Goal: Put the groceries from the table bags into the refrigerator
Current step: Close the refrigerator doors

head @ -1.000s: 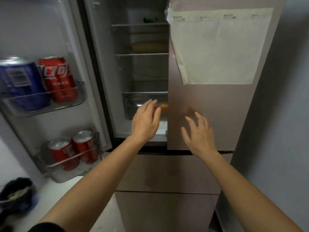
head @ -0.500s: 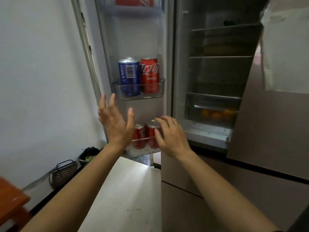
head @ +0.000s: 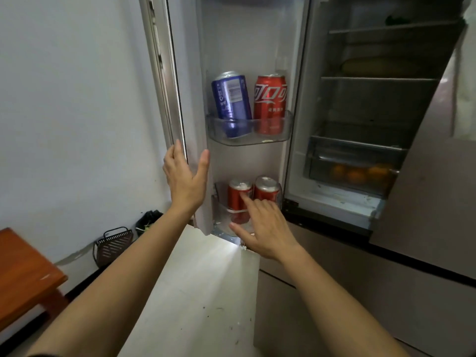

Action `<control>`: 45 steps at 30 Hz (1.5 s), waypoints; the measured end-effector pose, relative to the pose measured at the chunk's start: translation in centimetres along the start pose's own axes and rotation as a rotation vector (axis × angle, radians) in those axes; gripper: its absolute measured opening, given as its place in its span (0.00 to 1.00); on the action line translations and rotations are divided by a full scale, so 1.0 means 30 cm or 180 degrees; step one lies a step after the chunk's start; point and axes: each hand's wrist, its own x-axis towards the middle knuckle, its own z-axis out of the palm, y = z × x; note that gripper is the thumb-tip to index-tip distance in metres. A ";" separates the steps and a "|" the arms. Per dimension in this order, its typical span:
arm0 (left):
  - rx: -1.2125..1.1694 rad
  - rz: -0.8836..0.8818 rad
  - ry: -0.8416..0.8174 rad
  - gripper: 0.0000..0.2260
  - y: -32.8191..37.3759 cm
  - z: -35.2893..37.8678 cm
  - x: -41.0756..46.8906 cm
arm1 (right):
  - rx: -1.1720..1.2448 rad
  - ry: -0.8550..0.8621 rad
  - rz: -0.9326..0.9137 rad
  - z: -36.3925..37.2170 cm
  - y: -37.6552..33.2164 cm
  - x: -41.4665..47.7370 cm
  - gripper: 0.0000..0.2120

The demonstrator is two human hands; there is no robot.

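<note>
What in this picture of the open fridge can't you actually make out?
Head view:
- Lower bodies of the two lower red cans: hidden behind the right hand and the bin wall.
- Dark item on the top shelf: too dim and small to identify.
- Pale long item on the second shelf: in shadow, unclear.
- Paper on the closed door: cut off by the right edge.

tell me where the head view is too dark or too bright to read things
Head view: the fridge shelves sit in deep shadow, so what lies on them is hard to tell; the oranges in the drawer show only dimly. The floor under the open door is blown out by a bright patch. The blue can and red can are evenly lit; straight edges bow from the wide lens.
</note>
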 end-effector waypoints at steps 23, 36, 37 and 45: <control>-0.0379 0.1686 -0.0340 0.33 0.469 0.373 -0.324 | 0.0898 0.0419 0.1873 -0.249 0.380 -0.461 0.38; 0.0557 0.2020 -0.1199 0.33 0.578 0.745 -0.386 | -0.1397 0.0697 0.2255 -0.399 0.744 -0.492 0.35; 0.0552 0.1971 -0.1205 0.33 0.578 0.771 -0.394 | -0.1501 0.0671 0.2213 -0.392 0.760 -0.497 0.35; 0.0396 0.2071 -0.0671 0.36 0.564 0.916 -0.397 | -0.1747 0.0808 0.2311 -0.328 0.831 -0.482 0.39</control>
